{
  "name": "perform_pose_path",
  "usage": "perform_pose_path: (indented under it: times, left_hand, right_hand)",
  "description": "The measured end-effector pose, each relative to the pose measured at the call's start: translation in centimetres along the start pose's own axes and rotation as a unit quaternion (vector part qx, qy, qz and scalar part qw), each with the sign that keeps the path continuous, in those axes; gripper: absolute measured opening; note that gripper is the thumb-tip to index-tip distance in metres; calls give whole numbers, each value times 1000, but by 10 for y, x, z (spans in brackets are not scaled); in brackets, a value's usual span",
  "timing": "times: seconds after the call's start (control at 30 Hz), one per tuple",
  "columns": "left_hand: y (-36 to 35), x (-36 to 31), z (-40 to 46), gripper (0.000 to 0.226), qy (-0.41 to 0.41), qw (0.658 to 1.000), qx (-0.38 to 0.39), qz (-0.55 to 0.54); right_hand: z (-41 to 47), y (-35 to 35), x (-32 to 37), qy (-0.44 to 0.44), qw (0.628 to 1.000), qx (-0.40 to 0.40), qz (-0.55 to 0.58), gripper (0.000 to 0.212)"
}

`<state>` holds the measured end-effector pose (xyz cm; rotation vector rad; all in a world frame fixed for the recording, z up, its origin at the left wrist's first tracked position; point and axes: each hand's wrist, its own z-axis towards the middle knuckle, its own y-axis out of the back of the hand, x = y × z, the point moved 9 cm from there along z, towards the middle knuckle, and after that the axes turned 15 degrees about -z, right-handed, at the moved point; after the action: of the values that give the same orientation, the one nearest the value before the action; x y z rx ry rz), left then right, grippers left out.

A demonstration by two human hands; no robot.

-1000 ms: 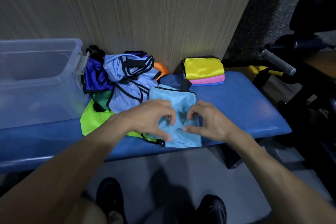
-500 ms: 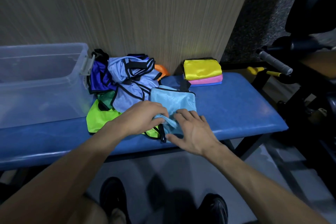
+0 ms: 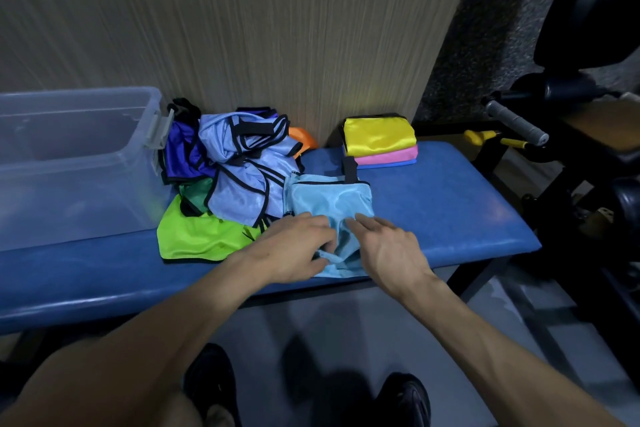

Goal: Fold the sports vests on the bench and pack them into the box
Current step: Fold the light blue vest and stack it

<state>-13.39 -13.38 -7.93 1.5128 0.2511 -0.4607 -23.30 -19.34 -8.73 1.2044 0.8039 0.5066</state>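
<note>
A light blue vest (image 3: 329, 201) lies partly folded on the blue bench (image 3: 450, 218), near its front edge. My left hand (image 3: 291, 253) pinches a bunched fold of its near edge. My right hand (image 3: 388, 250) lies flat on the vest with fingers straight, pressing the cloth down. To the left is a heap of unfolded vests (image 3: 239, 177) in pale blue, purple, dark green and lime green. A clear plastic box (image 3: 79, 163) stands at the bench's left end. Three folded vests (image 3: 381, 142), yellow on pink on blue, are stacked at the back.
A wood-grain wall panel rises right behind the bench. Black gym equipment with a grey handle (image 3: 516, 121) and yellow grips stands to the right. My shoes (image 3: 211, 388) are on the grey floor below the bench's front edge.
Both hands slid toward the vest's near edge. The right hand went from pinching the cloth to lying flat on it, while the left gathered a fold.
</note>
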Motion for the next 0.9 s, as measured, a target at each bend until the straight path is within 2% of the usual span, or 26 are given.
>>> perform_pose_path:
  times: [0.1, 0.2, 0.27, 0.33, 0.4, 0.5, 0.57, 0.67, 0.9]
  left_hand:
    - [11, 10, 5, 36, 39, 998, -11, -52]
    - [25, 25, 16, 34, 64, 993, -92, -19]
    - [28, 42, 25, 36, 113, 986, -126, 12]
    - [44, 63, 26, 39, 180, 964, -194, 15]
    - [58, 90, 20, 41, 267, 932, -245, -27]
    - [52, 122, 23, 47, 348, 916, -186, -75]
    - [43, 126, 27, 55, 355, 912, -163, -129]
    - [40, 119, 33, 59, 347, 904, -186, -165]
    - [45, 81, 45, 43, 260, 933, -234, -82]
  right_hand:
    - [-7, -7, 6, 23, 1000, 5, -2, 55]
    - [-9, -15, 9, 26, 999, 20, -35, 76]
    - [-8, -24, 12, 39, 998, 23, -45, 89]
    - [-7, -29, 16, 58, 997, 19, -44, 93]
    - [-8, -30, 17, 64, 997, 10, -39, 95]
    - [-8, -28, 20, 76, 997, -6, -32, 98]
    - [-6, -26, 25, 91, 995, -18, -26, 96]
    - [-2, -28, 37, 117, 993, -22, -19, 91]
    - [1, -38, 42, 129, 992, 0, -10, 72]
